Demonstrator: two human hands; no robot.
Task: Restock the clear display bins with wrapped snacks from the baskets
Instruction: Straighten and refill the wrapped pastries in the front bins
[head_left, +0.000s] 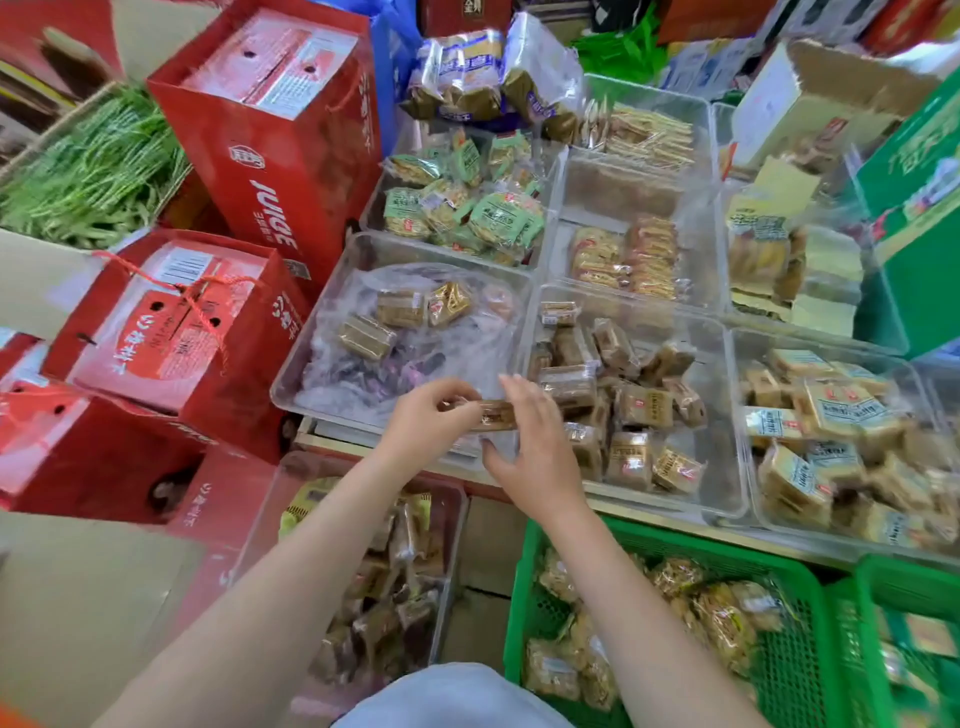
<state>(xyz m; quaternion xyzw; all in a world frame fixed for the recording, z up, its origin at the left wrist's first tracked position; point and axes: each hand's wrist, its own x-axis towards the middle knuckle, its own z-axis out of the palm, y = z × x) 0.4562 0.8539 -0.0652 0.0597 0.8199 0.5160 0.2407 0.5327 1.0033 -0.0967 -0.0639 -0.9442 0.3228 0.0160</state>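
My left hand (434, 415) and my right hand (530, 441) together hold a brown wrapped snack (496, 415) above the front edge of a clear display bin (311, 343). That bin holds a crumpled plastic bag and a few brown snacks. My left fingers curl round the snack's left end. My right hand lies over its right end, thumb underneath. Beside it on the right, another clear bin (727, 467) is partly filled with brown wrapped snacks. Below, a reddish basket (457, 499) and a green basket (524, 571) hold more wrapped snacks.
Red juice gift boxes (270, 140) stack at the left, next to a box of green beans (93, 171). More clear bins of snacks fill the shelf behind and to the right (883, 467). A green carton (919, 218) stands at the far right. A second green basket (909, 597) sits lower right.
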